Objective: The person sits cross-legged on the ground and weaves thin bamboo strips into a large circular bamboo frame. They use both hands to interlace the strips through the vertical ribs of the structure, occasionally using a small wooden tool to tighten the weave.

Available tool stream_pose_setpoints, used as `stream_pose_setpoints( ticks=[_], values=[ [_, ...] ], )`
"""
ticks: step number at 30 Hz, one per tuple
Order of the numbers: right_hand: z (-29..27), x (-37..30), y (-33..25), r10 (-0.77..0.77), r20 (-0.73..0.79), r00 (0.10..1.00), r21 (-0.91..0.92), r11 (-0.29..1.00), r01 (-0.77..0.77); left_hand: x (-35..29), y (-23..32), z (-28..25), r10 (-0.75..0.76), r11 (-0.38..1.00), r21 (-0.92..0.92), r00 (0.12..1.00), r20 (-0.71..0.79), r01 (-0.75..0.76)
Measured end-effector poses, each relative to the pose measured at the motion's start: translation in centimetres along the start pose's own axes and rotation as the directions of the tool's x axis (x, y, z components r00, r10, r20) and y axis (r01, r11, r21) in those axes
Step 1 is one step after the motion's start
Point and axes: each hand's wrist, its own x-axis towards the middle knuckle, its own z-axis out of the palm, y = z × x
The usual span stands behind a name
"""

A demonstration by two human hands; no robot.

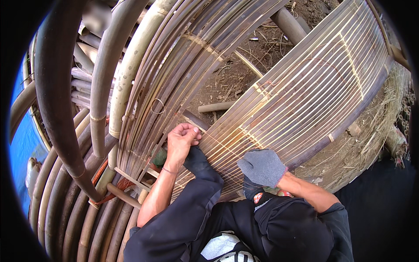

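My bare left hand [181,143] pinches a thin light cord [220,143] at the near left edge of a slatted bamboo panel [301,107]. The cord slants across the slats towards my right hand [263,168], which wears a grey knit glove and is curled shut over the panel's near part. The glove hides most of what lies in that fist, but the cord runs up to it. Narrow bamboo strips with gaps between them form the panel. Pale cross bindings [251,136] tie them together.
A second bundle of dark split bamboo strips [183,61] lies to the left, with a thin loop [157,106] on it. Thick bent bamboo poles [59,96] crowd the far left beside a blue sheet [26,139]. Bare soil [227,81] shows between the panels. My knees are close below.
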Motion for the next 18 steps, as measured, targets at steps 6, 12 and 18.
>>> stream_pose_setpoints(
  ticks=[6,12,18],
  values=[
    [-0.2,1.0,-2.4,-0.256,0.061,0.965,-0.085,0.962,0.261,-0.9,-0.3,-0.2,0.313,0.721,0.591,0.931,0.188,-0.362],
    [0.1,3.7,-9.1,-0.506,0.191,0.841,-0.042,0.852,0.522,-0.7,-2.5,0.4,0.553,0.611,0.601,0.821,0.142,-0.515],
    [-2.8,1.1,-2.1,-0.112,0.315,0.943,-0.263,0.944,0.200,-1.4,-3.0,0.5,0.504,0.688,0.560,0.859,0.090,-0.462]
  ],
)
